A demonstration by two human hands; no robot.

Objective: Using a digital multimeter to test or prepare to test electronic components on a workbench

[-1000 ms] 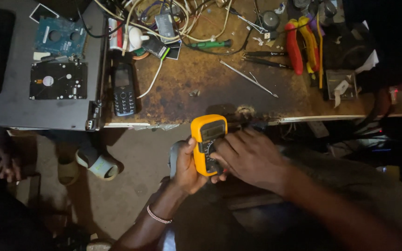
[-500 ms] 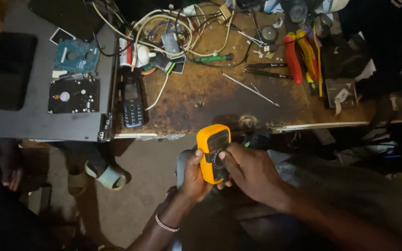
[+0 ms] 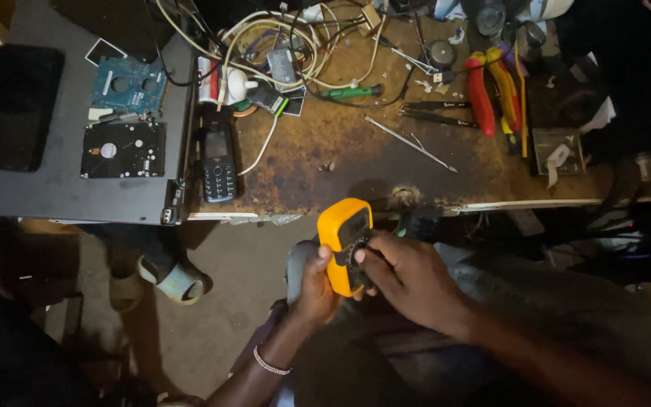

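The orange multimeter (image 3: 344, 243) sits upright in front of the person's lap, just below the near edge of the stained workbench (image 3: 325, 162) and clear of it. The left hand (image 3: 312, 285) is wrapped around the meter's lower left side, fingers curled shut behind the case and the thumb pressed on the front edge — a firm cradling hold. The right hand (image 3: 408, 277) comes in from the right with its fingers bent over the dial in the middle of the meter's face; thumb and forefinger look pinched on the knob, though the fingertips themselves hide the exact contact.

By my reading the step in hand is setting the dial. To do it well, the left hand should keep the body steady so only the knob turns, and the right should work with the fingertips alone, leaving the small screen at the top uncovered so the reading can be checked. The light is dim, so tilting the face slightly toward the eyes would help.

On the bench, well apart from the hands, lie a dark keypad phone (image 3: 218, 162), a bare hard drive (image 3: 122, 149) on a grey laptop lid (image 3: 54, 192), a tangle of white cables (image 3: 265, 38), red-handled pliers (image 3: 480, 94) and a thin metal probe (image 3: 410, 143) — none of them touched
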